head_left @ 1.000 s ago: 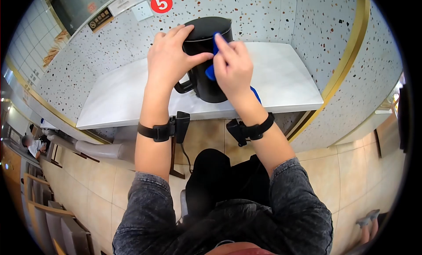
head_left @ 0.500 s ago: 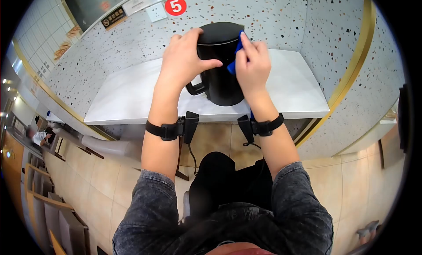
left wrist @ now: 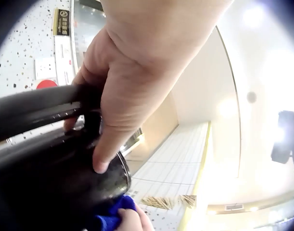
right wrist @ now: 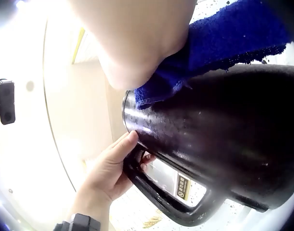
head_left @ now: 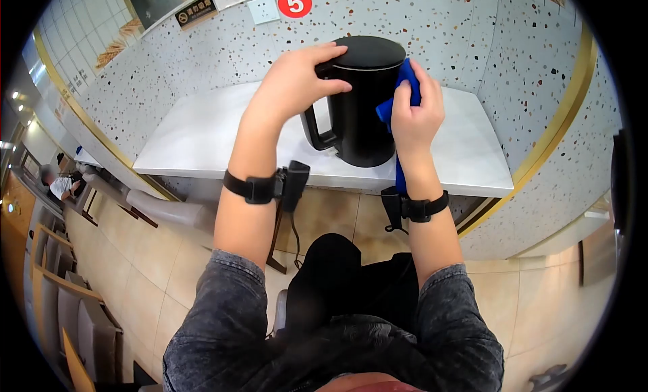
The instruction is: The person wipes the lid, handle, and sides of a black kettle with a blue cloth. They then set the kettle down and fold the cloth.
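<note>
A tall black kettle with a flat lid stands upright near the counter's front edge, its handle on the left. My left hand grips the kettle's top by the handle, fingertips on the lid rim and thumb on the side. In the right wrist view, fingers of that hand show behind the handle's upper end. A blue cloth is held by my right hand against the kettle's right side, close below the rim. The cloth's long end trails down the kettle's wall.
The white counter runs along a speckled wall with a red number sign and a socket. A grey bench seat is at the left. Farther off sits a person.
My right hand with the cloth has moved from the kettle's front round to its right side. The handle now points farther left, and the head view has shifted.
</note>
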### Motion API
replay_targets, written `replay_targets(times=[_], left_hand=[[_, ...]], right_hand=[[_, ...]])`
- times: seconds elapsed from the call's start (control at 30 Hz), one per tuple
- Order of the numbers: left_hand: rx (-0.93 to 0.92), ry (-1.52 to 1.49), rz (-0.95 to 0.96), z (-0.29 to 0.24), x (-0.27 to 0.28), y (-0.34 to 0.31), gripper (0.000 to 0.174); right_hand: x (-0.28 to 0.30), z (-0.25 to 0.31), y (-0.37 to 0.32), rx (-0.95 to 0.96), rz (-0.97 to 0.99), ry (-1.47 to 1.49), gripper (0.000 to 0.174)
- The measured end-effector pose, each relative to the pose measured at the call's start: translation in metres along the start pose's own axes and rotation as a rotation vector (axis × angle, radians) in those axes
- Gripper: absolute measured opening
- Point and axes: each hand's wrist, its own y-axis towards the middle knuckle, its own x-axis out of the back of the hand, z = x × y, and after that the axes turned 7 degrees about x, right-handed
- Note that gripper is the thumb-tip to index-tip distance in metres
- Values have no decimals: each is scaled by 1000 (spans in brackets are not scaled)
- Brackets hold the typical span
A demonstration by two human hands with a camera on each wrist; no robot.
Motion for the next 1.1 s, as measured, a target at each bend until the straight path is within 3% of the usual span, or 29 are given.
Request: replay_targets(times=[0.07,0.2,0.47,0.7,0.9,1.07,1.1], left_hand=[[-10,37,-12,-8,-6,-3,59],[5,79,-94,-15,-14,-8,59],[-92,203,-145,-17,-21,-12,55],[-93,156,-108,-18,-18,-14,53],[-107,155,-112,-19,-19,-13,54],[-85,164,-90,-22,-18,-16,54],[-86,168,-95,-23,-18,-16,54]], right_hand=[[-5,-1,1,-115,-70,103,30],[-7,3,-3,-68,-23,72,30],[-16,16,-7,241,-22,-35,39],[-3,21,-2,444,227,-77,44],[6,1,-2,309,120,-22,46],[2,-9,1,-51,21,60,39],[2,-9,1,-50,21,55,39]])
